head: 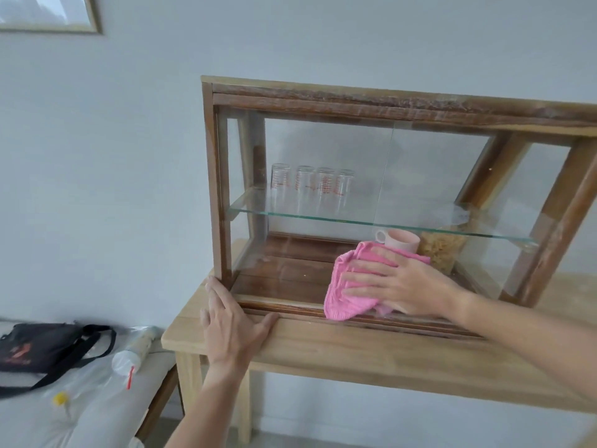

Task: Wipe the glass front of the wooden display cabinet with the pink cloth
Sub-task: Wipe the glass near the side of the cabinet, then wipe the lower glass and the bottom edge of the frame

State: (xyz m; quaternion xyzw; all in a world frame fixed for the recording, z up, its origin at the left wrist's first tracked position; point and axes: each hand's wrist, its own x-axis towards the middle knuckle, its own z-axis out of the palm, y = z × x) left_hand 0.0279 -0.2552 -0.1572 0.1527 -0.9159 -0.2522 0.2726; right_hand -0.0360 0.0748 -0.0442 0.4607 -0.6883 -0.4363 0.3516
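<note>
The wooden display cabinet [387, 98] stands on a light wooden table [355, 350] against the wall. Its glass front [323, 163] fills the frame. My right hand [403, 282] lies flat on the pink cloth [342, 295], pressing it against the lower middle of the glass. My left hand [229, 324] rests on the table edge at the cabinet's lower left corner, fingers spread, touching the frame.
Inside the cabinet, several upturned glasses [313, 189] stand on a glass shelf [323, 216]; a pink mug [400, 240] and a jar of pasta [442, 250] sit below. At lower left lie a black bag [38, 347] and a plastic cup [132, 354].
</note>
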